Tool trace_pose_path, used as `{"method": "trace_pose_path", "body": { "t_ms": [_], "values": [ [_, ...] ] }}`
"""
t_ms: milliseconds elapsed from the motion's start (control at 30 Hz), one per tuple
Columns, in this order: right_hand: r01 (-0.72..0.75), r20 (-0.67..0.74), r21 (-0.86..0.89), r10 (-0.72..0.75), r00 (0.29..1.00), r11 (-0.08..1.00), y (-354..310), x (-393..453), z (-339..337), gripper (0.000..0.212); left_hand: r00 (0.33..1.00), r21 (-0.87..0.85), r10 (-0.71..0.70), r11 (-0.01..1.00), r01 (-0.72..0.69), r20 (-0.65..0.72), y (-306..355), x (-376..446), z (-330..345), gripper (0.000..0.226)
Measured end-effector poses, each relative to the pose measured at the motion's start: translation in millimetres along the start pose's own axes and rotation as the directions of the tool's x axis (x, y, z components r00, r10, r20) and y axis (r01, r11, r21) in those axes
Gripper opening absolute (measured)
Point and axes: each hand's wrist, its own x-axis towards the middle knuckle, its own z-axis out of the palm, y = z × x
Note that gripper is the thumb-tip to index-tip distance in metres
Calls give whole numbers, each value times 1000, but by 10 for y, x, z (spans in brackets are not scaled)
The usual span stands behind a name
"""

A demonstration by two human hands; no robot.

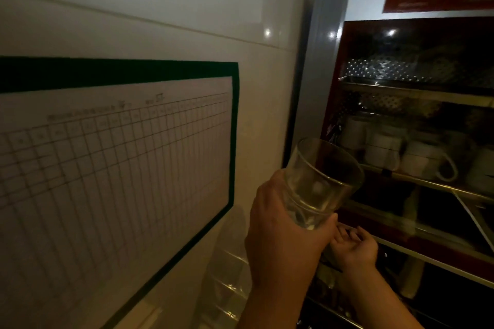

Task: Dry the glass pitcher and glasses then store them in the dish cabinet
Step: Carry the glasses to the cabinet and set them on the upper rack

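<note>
My left hand (280, 230) grips a clear drinking glass (320, 176) around its lower half and holds it tilted, mouth up and to the right, in front of the open dish cabinet (331, 43). The glass may be a stack of two; the dim light hides this. My right hand (357, 246) is just below the glass base, by the front rail of a lower shelf (427, 256), with its fingers curled. Whether it holds anything is unclear in the dark. No pitcher is visible.
White mugs (417, 157) fill the cabinet's middle shelf, behind the glass. A metal mesh rack (387, 69) sits on the upper shelf. A green-bordered chart (115, 155) hangs on the tiled wall at left. Clear plastic (227, 275) stands against the wall, low down.
</note>
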Motion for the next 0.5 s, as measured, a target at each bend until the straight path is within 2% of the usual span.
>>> {"method": "trace_pose_path", "body": {
  "t_ms": [67,133,167,300,500],
  "values": [
    [26,-7,-4,-26,1000,1000,-25,45,-30,19,1000,0,-7,1000,7,1,-4,17,20,85],
    [54,-29,25,-53,998,998,-49,75,-41,49,1000,2,-7,1000,7,-6,-7,39,34,85],
    [57,-30,41,-56,998,998,-56,84,-51,54,1000,10,-3,1000,3,-12,-11,49,40,85],
    [30,-69,79,-25,997,996,-81,162,-122,52,999,14,4,1000,-4,-34,-36,71,34,86],
    [66,-56,106,-60,997,992,-35,147,-115,52,1000,-6,-4,1000,3,-30,-83,68,-14,87]
  ]
}}
